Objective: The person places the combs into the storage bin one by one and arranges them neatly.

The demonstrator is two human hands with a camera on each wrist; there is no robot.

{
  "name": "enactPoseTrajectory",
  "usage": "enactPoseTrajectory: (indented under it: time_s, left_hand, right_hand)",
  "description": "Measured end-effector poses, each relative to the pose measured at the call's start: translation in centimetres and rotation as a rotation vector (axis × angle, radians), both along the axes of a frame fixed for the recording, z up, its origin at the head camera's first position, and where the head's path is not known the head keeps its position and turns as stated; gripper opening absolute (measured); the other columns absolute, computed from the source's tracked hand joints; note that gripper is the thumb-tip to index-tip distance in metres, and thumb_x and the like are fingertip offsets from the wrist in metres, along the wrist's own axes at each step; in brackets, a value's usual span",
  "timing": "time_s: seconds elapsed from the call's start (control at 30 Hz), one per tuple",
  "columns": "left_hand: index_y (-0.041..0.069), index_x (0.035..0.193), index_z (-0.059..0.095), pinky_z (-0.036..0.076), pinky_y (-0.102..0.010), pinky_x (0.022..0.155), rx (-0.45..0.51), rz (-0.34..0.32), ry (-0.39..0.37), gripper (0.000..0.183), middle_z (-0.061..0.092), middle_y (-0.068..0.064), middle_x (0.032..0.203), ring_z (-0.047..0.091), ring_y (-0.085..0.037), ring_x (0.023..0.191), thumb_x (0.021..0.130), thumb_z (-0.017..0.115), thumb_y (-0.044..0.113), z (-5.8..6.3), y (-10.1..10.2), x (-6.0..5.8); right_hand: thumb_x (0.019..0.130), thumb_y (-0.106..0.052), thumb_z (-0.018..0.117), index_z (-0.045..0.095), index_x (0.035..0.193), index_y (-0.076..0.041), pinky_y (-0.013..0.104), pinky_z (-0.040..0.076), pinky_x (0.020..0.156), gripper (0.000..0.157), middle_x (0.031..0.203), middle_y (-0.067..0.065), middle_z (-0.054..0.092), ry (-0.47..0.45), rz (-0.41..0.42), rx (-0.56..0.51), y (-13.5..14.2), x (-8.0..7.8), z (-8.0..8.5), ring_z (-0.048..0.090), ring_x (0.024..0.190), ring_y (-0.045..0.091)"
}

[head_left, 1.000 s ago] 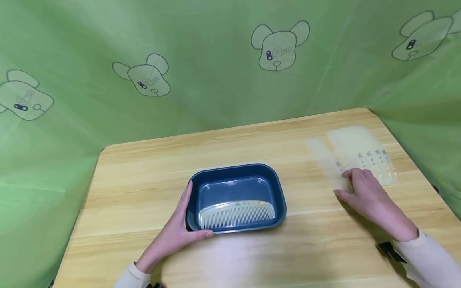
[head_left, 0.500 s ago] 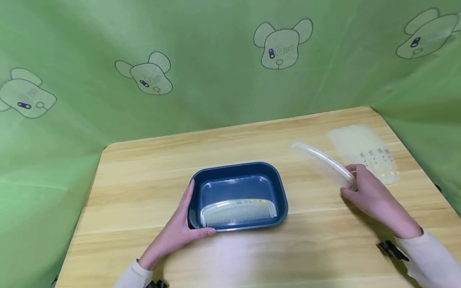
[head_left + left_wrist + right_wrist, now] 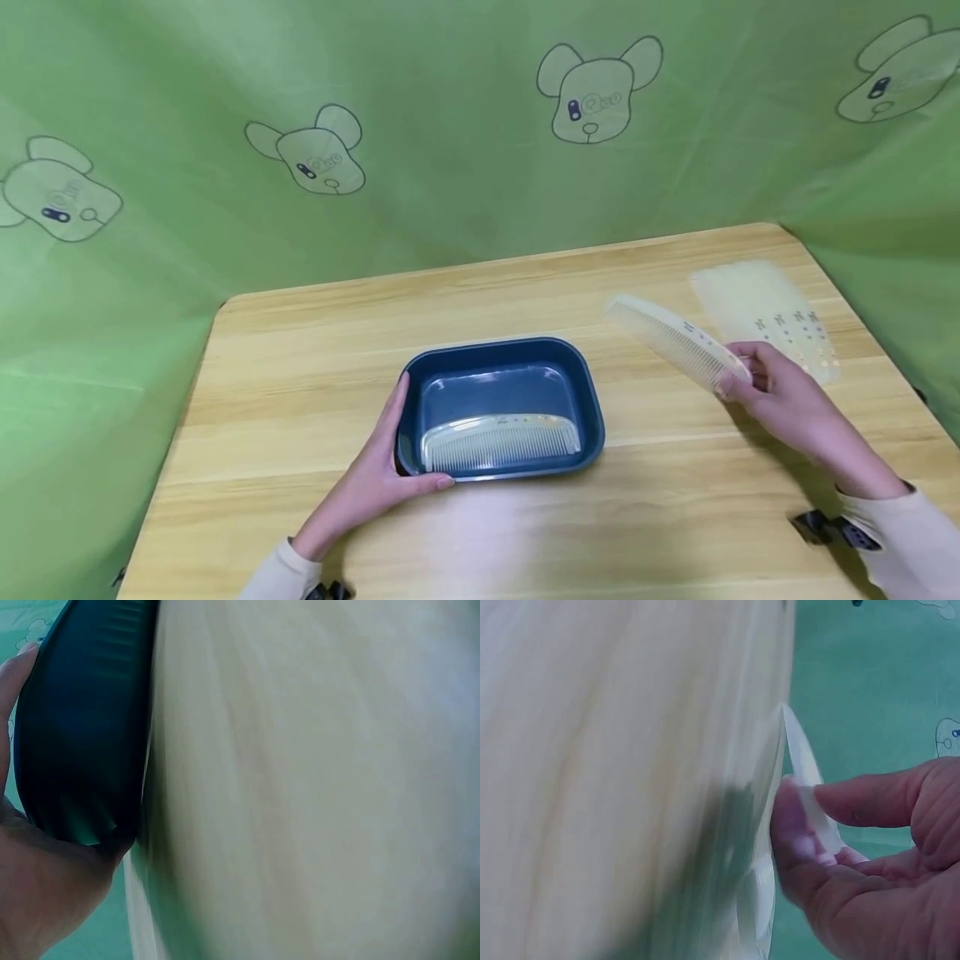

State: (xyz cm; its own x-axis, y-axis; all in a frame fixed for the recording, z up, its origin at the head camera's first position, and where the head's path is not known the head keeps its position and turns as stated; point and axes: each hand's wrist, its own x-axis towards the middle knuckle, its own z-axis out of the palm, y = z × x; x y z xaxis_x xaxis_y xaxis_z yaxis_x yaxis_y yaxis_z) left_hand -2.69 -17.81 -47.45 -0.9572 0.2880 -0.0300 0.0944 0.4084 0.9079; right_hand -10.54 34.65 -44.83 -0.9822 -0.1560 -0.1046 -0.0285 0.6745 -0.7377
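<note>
In the head view, a dark blue plastic tray (image 3: 487,358) stands on the table. My left hand (image 3: 378,462) holds its near left corner, thumb along the front side and fingers along the left side. A pale translucent comb (image 3: 501,432) lies inside, along the tray's near wall, teeth toward me. To the right, my right hand (image 3: 787,404) pinches the end of another pale comb (image 3: 675,337) between thumb and fingers. That comb is raised and tilted, its free end pointing to the far left. In the right wrist view the held comb (image 3: 804,754) appears edge-on.
Several overlapping pale combs (image 3: 750,292) lie at the table's far right, just beyond my right hand. The wooden table (image 3: 315,350) ends at a green cloth (image 3: 450,208) behind and on both sides.
My right hand has picked up the comb that lay left of the overlapping combs, and has turned it so its printed side shows. The left hand still holds the tray.
</note>
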Motion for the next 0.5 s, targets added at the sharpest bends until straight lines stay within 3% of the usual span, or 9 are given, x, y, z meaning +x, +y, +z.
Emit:
enactPoseTrajectory:
  time_s: [0.1, 0.2, 0.4, 0.5]
  left_hand:
    - [0.035, 0.177, -0.003, 0.012, -0.069, 0.126, -0.002, 0.002, 0.003, 0.142, -0.003, 0.002, 0.183, 0.002, -0.028, 0.166, 0.081, 0.101, 0.031, 0.1, 0.0, 0.1]
    - [0.033, 0.177, -0.003, 0.012, -0.069, 0.126, 0.001, 0.005, 0.004, 0.142, -0.003, 0.001, 0.183, 0.002, -0.027, 0.166, 0.08, 0.101, 0.03, 0.2, 0.1, 0.2]
    - [0.036, 0.176, -0.004, 0.011, -0.07, 0.126, 0.001, -0.003, -0.009, 0.141, -0.004, -0.002, 0.183, 0.0, -0.027, 0.165, 0.081, 0.101, 0.032, 0.1, 0.2, 0.2]
    - [0.037, 0.176, -0.004, 0.012, -0.07, 0.126, -0.009, 0.003, -0.01, 0.141, -0.003, -0.001, 0.183, 0.001, -0.028, 0.165, 0.081, 0.101, 0.032, 0.0, 0.0, 0.2]
  right_hand:
    - [0.11, -0.005, 0.064, 0.042, 0.151, 0.018, 0.018, 0.058, 0.072, 0.051, 0.126, 0.036, 0.062, 0.002, -0.012, -0.056, -0.3, -0.2, 0.1, 0.06, 0.094, -0.007]
    - [0.11, -0.006, 0.066, 0.042, 0.153, 0.015, 0.018, 0.059, 0.075, 0.054, 0.127, 0.032, 0.064, -0.008, -0.017, -0.109, -0.6, -0.3, 0.3, 0.063, 0.096, -0.006]
    - [0.108, -0.004, 0.07, 0.048, 0.154, 0.006, 0.018, 0.059, 0.08, 0.052, 0.116, -0.007, 0.073, -0.024, -0.021, -0.24, -0.7, -0.2, 1.0, 0.071, 0.098, 0.0]
    - [0.107, -0.001, 0.07, 0.051, 0.152, 0.002, 0.019, 0.059, 0.083, 0.049, 0.114, -0.01, 0.075, -0.031, 0.014, -0.31, -1.0, -0.1, 1.4, 0.073, 0.099, 0.005]
